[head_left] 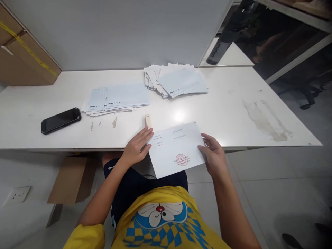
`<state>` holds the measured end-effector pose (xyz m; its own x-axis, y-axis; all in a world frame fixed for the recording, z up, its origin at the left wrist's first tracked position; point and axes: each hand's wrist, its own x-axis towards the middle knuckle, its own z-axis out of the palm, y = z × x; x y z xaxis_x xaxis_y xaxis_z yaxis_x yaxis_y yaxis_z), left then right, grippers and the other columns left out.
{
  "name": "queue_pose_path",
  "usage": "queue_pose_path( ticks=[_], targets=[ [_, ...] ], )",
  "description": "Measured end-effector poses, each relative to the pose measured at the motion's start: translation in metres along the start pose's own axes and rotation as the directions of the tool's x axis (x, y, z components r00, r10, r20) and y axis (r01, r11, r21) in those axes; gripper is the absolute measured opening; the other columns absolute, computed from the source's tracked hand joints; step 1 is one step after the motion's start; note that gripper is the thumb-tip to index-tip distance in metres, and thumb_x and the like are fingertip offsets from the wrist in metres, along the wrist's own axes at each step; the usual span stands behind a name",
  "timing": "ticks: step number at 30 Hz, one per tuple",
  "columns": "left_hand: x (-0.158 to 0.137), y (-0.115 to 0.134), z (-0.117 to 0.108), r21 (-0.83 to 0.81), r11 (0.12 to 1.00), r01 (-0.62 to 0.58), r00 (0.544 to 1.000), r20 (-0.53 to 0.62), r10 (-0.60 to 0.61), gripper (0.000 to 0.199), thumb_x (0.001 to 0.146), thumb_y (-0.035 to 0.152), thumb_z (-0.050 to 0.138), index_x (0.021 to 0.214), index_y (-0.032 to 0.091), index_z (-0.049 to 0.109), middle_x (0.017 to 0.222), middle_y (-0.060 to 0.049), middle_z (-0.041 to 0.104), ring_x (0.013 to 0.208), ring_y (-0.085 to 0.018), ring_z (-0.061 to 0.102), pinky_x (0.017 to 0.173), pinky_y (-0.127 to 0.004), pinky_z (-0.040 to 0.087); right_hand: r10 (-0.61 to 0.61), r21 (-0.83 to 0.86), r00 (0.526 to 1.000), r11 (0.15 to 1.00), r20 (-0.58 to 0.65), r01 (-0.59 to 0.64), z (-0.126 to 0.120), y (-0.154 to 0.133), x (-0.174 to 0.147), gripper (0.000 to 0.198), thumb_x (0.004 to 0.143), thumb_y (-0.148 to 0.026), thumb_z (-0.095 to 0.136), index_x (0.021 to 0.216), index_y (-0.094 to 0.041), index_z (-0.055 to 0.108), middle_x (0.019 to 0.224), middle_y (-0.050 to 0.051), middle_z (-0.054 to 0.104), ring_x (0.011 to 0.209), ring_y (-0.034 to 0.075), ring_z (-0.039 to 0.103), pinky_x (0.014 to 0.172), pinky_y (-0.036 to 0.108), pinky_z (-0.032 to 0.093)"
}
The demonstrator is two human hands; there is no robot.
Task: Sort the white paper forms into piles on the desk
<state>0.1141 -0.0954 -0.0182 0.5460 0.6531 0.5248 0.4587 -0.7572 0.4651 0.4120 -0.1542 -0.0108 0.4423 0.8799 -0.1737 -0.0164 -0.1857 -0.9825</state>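
Observation:
A white printed sheet (176, 145) with a red round stamp is tilted over the desk's front edge. My right hand (214, 155) grips its right edge, thumb on top and the other fingers partly hidden behind. At the sheet's left edge, my left hand (137, 145) has its fingers stretched out, with fingertips and thumb touching the paper. Just beyond those fingertips lies a small cream-coloured block-like object (148, 120); its lower part is hidden. Farther back are a neat stack of pale blue printed papers (127, 93) and a fanned pile of similar papers (183, 81).
A black phone (61, 120) rests on the white desk (223, 114) at left. Cardboard boxes (28, 58) stand in the back left corner. A dark bottle (220, 48) is at the back right, beside a grey partition (129, 34). Another cardboard box (70, 180) sits below the desk.

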Motion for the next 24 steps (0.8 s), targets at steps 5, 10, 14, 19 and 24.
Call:
queue_pose_path(
  ticks=[5, 10, 14, 19, 24],
  targets=[
    [-0.003, 0.003, 0.006, 0.053, 0.999, 0.009, 0.999, -0.051, -0.006, 0.047, 0.099, 0.021, 0.044, 0.146, 0.022, 0.044, 0.146, -0.01, 0.053, 0.145, -0.026, 0.036, 0.114, -0.052, 0.041, 0.006, -0.089, 1.0, 0.996, -0.006, -0.006, 0.004, 0.004, 0.004, 0.047, 0.065, -0.03, 0.067, 0.111, -0.024, 0.066, 0.108, 0.008, 0.066, 0.105, 0.028, 0.062, 0.079, 0.037, 0.051],
    [-0.005, 0.011, 0.008, 0.123, 0.991, 0.059, 0.997, -0.06, -0.052, 0.051, 0.099, 0.022, 0.044, 0.15, 0.022, 0.039, 0.147, -0.011, 0.052, 0.144, -0.026, 0.038, 0.113, -0.05, 0.043, 0.055, -0.136, 0.998, 0.989, 0.008, -0.053, 0.001, -0.001, 0.004, 0.049, 0.062, -0.03, 0.067, 0.111, -0.024, 0.068, 0.107, 0.008, 0.066, 0.095, 0.027, 0.064, 0.069, 0.034, 0.051],
    [-0.003, 0.014, 0.003, 0.069, 0.996, 0.052, 0.997, -0.056, -0.049, 0.056, 0.098, 0.025, 0.047, 0.153, 0.023, 0.033, 0.149, -0.012, 0.049, 0.144, -0.026, 0.039, 0.113, -0.049, 0.043, 0.081, -0.171, 0.997, 0.982, 0.019, -0.077, 0.002, -0.008, 0.001, 0.052, 0.06, -0.03, 0.067, 0.111, -0.025, 0.07, 0.107, 0.007, 0.064, 0.085, 0.023, 0.061, 0.066, 0.034, 0.051],
    [-0.002, 0.011, -0.002, 0.014, 0.993, 0.114, 0.993, -0.038, -0.113, 0.057, 0.1, 0.031, 0.044, 0.155, 0.024, 0.029, 0.155, -0.011, 0.04, 0.145, -0.026, 0.036, 0.116, -0.047, 0.038, 0.018, -0.152, 0.999, 0.988, 0.041, -0.011, 0.008, -0.008, 0.001, 0.05, 0.064, -0.032, 0.066, 0.113, -0.025, 0.069, 0.107, 0.008, 0.064, 0.094, 0.025, 0.061, 0.073, 0.036, 0.052],
    [-0.006, 0.007, 0.006, 0.103, 0.989, 0.111, 0.994, -0.022, -0.109, 0.052, 0.1, 0.027, 0.042, 0.152, 0.022, 0.035, 0.153, -0.01, 0.045, 0.147, -0.025, 0.032, 0.117, -0.049, 0.036, -0.015, -0.119, 0.999, 0.993, 0.045, 0.021, 0.013, 0.001, 0.005, 0.051, 0.064, -0.03, 0.065, 0.115, -0.024, 0.066, 0.105, 0.008, 0.065, 0.098, 0.027, 0.062, 0.078, 0.038, 0.052]
  ],
)
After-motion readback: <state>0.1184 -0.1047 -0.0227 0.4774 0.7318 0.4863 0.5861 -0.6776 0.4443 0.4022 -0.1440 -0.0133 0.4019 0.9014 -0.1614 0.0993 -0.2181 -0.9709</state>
